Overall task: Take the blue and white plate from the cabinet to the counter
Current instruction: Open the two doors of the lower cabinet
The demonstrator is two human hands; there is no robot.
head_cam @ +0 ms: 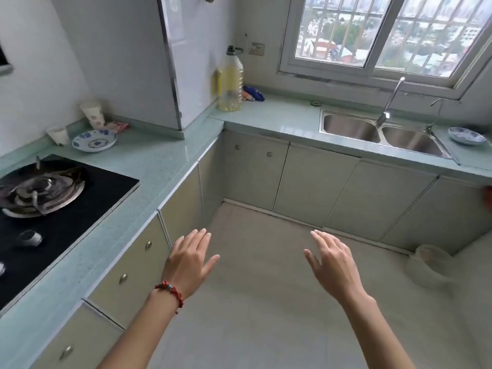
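Note:
A blue and white plate (94, 140) rests on the pale green counter (149, 166) at the left, behind the stove. A second blue and white plate (466, 135) lies on the counter to the right of the sink. All beige cabinet doors (314, 179) under the counter are shut. My left hand (189, 261), with a red bead bracelet on its wrist, hovers over the floor with fingers spread and nothing in it. My right hand (330, 259) is held out beside it, also empty with fingers apart.
A black gas stove (56, 206) fills the left counter. A large oil bottle (230, 81) stands in the corner by a white fridge (175, 57). A double steel sink (380, 131) with tap sits under the window. A white bowl (431, 265) stands on the floor at right.

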